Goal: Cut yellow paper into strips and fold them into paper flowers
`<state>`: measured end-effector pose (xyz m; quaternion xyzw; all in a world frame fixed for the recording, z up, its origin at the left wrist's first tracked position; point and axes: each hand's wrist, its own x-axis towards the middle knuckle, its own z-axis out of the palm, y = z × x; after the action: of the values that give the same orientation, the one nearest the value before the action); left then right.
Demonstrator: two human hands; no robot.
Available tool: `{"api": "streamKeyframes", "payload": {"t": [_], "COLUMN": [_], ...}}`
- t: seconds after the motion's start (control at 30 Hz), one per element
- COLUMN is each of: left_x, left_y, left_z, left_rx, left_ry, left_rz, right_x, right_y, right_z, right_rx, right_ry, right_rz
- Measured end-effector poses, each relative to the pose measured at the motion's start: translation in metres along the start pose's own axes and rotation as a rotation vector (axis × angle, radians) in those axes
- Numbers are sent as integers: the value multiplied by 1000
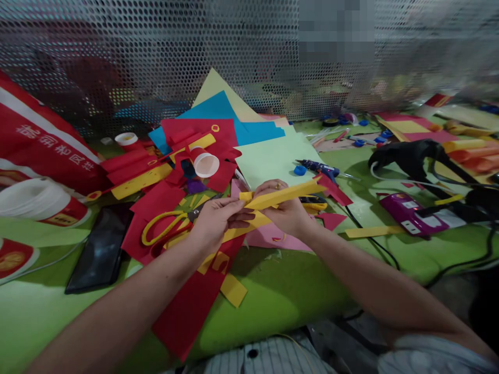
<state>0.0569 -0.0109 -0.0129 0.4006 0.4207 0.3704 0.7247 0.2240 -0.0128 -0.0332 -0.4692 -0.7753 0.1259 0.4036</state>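
Both hands meet over the paper-strewn middle of the table, holding a long folded yellow paper strip (290, 194). My left hand (219, 217) pinches the strip's near-left end, where a small yellow tab sticks up. Around its middle, my right hand (284, 208) is closed, with a ring on one finger; the strip's free end points right. Just left of my left hand lie scissors with yellow handles (158, 221), partly covered by it. Under and around the hands are red paper sheets (191, 306), a pink sheet (273, 239) and a loose yellow piece (234, 290).
To the left are a black phone (99, 249), stacked paper cups (42, 202) and a red bag (42, 140). Blue and pale sheets lie beyond, with a blue glue gun (319, 167). Rightward sit a purple power strip (413, 214) and black cables. A perforated metal screen (156, 62) stands behind.
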Motion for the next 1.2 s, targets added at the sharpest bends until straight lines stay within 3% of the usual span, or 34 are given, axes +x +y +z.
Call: {"api": "streamKeyframes", "payload": {"t": [0.07, 0.17, 0.33, 0.43, 0.73, 0.87, 1.03, 1.2], "left_x": [0, 0, 1, 2, 0, -2, -2, -1], "left_y": [0, 0, 0, 0, 1, -1, -2, -3], "left_z": [0, -1, -2, -2, 4, 5, 2, 2], "left_rx": [3, -10, -32, -37, -124, -108, -59, -59], "left_ry": [-19, -7, 34, 66, 87, 70, -6, 20], "left_rz": [-2, -6, 7, 19, -60, -56, -36, -20], "right_x": [0, -1, -4, -6, -6, -6, -4, -2], "right_y": [-2, -1, 1, 1, 0, 1, -1, -5], "right_z": [0, -2, -4, -3, 0, 0, 2, 6], "right_rx": [115, 171, -169, -311, -445, -303, -32, 74], "right_ry": [23, 14, 41, 50, 100, 122, 150, 180], "right_rz": [36, -38, -268, -287, -386, -289, -50, 89]}}
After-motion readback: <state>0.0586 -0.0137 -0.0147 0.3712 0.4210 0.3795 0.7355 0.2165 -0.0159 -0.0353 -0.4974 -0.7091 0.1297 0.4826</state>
